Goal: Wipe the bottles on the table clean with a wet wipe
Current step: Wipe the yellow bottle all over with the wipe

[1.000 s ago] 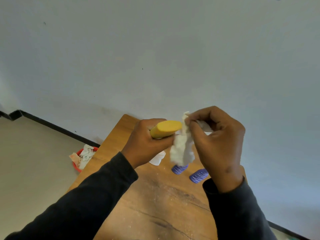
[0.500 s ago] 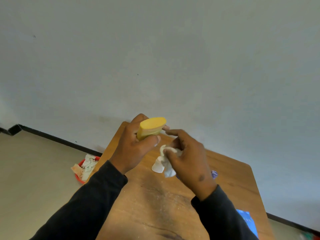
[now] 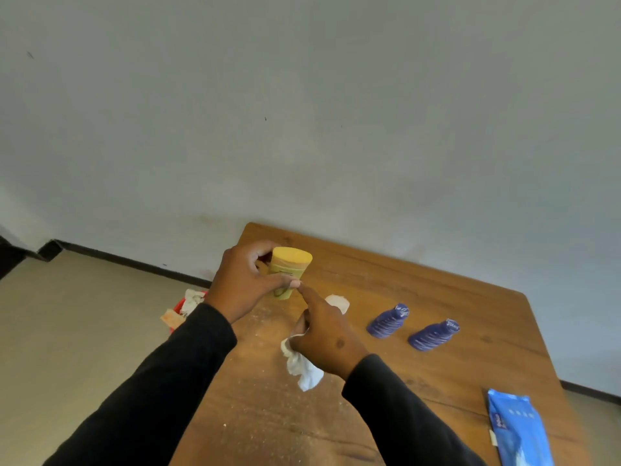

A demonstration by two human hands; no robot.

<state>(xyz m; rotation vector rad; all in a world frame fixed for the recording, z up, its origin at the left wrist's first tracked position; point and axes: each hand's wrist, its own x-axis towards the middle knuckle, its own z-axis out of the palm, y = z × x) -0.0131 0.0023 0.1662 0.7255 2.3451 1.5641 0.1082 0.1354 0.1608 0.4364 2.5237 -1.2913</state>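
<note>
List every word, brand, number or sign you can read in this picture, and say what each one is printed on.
None can be read.
Yellow bottle in the left hand: dark print on its label, too blurred to read.
Blue wipes pack at the table's right edge: white markings, too small and blurred to read.
Two blue bottles: white stripes only, no legible text.

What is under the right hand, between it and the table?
A crumpled white wet wipe hangs below the right hand, gripped by its curled fingers. The hand covers the wipe's upper part and the wooden table directly beneath.
</note>
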